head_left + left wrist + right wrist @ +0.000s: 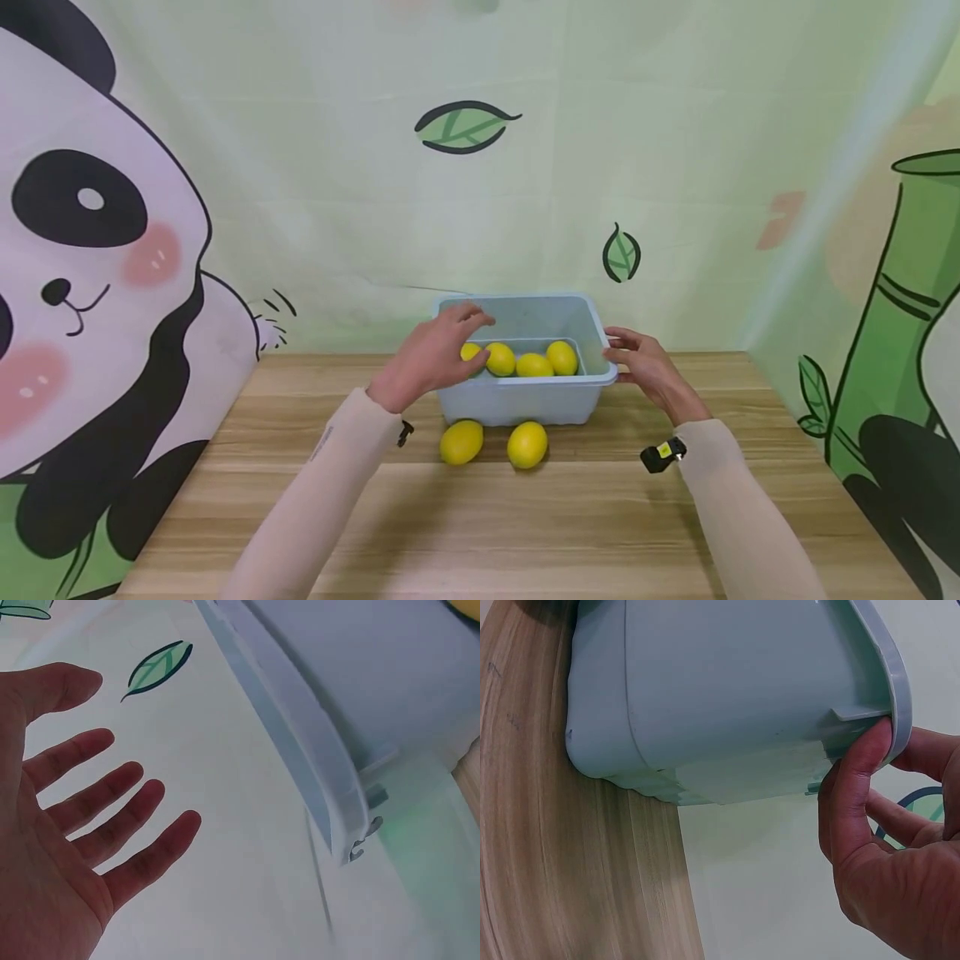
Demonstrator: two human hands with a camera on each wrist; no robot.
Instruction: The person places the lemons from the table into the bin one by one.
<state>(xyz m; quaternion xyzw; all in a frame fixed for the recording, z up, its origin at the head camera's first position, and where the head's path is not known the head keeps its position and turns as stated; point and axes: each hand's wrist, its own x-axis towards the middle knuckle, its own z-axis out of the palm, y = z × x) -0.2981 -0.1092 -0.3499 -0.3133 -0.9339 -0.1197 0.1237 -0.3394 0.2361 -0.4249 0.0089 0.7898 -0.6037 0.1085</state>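
A light blue plastic bin (517,404) stands at the back of the table with several yellow lemons (534,365) inside. My right hand (651,367) holds the bin's right rim, thumb and fingers pinching the lip in the right wrist view. Over the bin's left front corner hovers my left hand (438,348), partly covering one lemon there. Its fingers (154,851) are spread with nothing between them in the left wrist view, apart from the rim (319,742). In front of the bin, one lemon (461,442) lies left of another lemon (527,444).
The wood-grain table (465,533) ends at a pale green backdrop (337,167) right behind the bin. A printed panda (97,250) fills the left side, and printed bamboo (877,367) shows at the right.
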